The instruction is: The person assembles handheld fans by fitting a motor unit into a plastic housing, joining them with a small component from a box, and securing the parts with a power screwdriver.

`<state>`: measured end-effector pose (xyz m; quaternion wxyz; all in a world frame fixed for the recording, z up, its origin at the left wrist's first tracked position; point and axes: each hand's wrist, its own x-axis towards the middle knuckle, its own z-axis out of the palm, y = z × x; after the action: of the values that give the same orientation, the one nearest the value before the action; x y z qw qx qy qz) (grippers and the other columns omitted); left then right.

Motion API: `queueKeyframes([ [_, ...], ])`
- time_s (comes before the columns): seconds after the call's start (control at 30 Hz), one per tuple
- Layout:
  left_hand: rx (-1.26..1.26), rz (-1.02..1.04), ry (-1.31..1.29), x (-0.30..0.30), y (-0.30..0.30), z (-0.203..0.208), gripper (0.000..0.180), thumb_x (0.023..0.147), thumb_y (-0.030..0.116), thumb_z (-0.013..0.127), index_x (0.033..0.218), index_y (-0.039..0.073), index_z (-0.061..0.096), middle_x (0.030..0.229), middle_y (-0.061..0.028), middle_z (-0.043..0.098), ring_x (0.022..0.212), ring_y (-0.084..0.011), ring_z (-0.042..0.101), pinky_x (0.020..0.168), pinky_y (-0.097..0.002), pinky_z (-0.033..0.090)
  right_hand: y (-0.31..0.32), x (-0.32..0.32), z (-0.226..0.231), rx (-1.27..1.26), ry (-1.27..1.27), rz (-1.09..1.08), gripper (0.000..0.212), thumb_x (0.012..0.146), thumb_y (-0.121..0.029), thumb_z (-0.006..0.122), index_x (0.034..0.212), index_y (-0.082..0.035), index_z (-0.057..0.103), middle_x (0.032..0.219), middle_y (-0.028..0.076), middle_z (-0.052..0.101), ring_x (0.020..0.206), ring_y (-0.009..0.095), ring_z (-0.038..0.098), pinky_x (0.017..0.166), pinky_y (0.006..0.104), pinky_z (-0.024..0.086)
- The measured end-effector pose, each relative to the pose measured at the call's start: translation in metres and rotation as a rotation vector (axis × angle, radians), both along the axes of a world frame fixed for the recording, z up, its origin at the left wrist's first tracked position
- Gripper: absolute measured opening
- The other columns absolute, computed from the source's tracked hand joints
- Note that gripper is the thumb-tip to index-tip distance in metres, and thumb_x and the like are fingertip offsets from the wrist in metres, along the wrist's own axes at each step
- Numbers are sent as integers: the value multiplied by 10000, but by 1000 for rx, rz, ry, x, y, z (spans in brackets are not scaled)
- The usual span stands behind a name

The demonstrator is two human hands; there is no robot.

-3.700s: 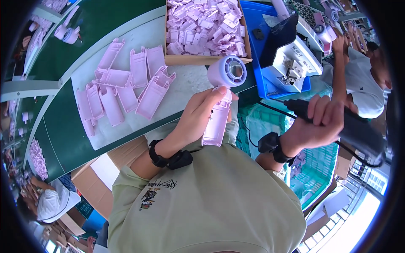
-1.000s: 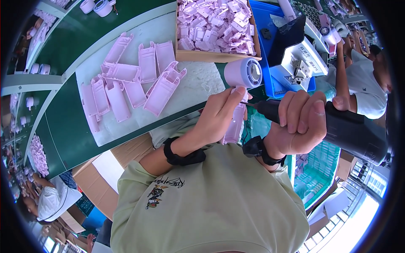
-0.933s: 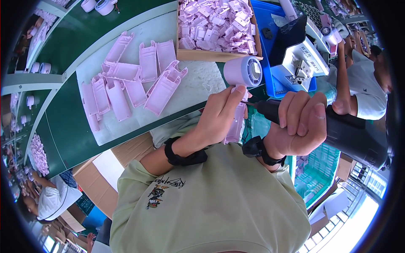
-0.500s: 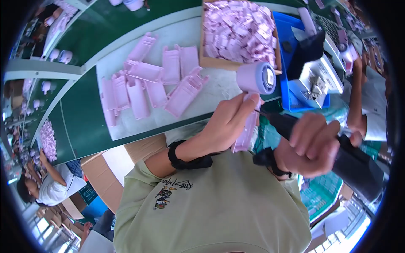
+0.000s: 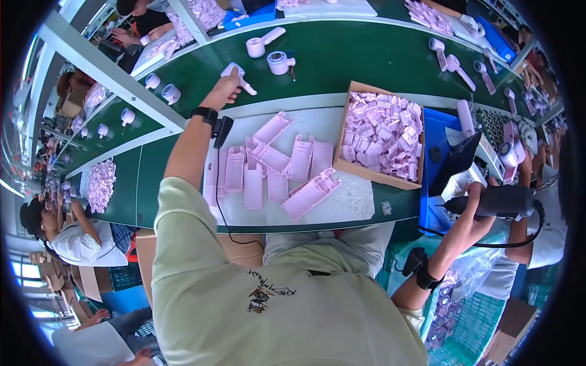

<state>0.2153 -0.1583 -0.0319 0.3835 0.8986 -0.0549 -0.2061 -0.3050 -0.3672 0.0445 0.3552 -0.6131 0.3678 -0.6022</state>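
Observation:
My left hand point(image 5: 227, 91) reaches far forward over the green surface, its fingers closed round a pale pink handheld fan point(image 5: 246, 85). The fan rests on or just above the surface; which, I cannot tell. In my right hand point(image 5: 473, 213), at the right by the blue tray, is a black electric screwdriver point(image 5: 510, 201) held level, its tip toward the left and a cable looping from its back end. Between my arms, several pink handle shells point(image 5: 313, 194) lie loosely piled on a white mat point(image 5: 354, 204).
A cardboard box point(image 5: 381, 177) of small pink parts stands right of the shells. Beside it, a blue tray point(image 5: 432, 143) holds a white box and dark items. More fans point(image 5: 281, 63) lie on the green surface point(image 5: 342, 55). A teal crate point(image 5: 470, 317) sits lower right. Co-workers sit around.
My left hand has gone from in front of my chest to far forward left with the fan. My right hand has moved away to the right with the screwdriver. The view has shifted too.

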Motion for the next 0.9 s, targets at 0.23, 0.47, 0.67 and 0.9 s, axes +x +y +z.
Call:
queueKeyframes([
  [0.23,-667,217,34,-66,10,47,498,970,471,455,1058,9,618,788,-32,492,659,-167,495,682,-386,487,44,0,-32,-732,172,-53,533,838,-85,711,1276,24,426,1282,194,465,1146,292,506,980,389,412],
  [0.47,-1518,-49,304,-219,-35,109,393,1000,352,442,1022,-24,552,830,-57,519,676,-173,505,682,-315,440,149,109,-25,136,199,1226,562,821,-66,734,1287,24,434,1292,169,520,1152,223,567,958,371,476],
  [0.67,-1202,-95,-555,-244,-38,92,359,999,338,442,999,3,568,773,-58,514,606,-167,492,603,-296,417,167,110,-37,254,300,1208,396,839,-79,745,1153,42,536,1037,126,645,913,161,658,794,289,546],
  [0.9,-1296,-106,-331,-250,-18,89,353,988,341,466,933,11,578,743,-47,530,547,-136,461,529,-268,378,176,115,-42,295,242,1259,349,835,-87,747,1106,26,558,951,122,661,865,163,678,749,290,567],
])
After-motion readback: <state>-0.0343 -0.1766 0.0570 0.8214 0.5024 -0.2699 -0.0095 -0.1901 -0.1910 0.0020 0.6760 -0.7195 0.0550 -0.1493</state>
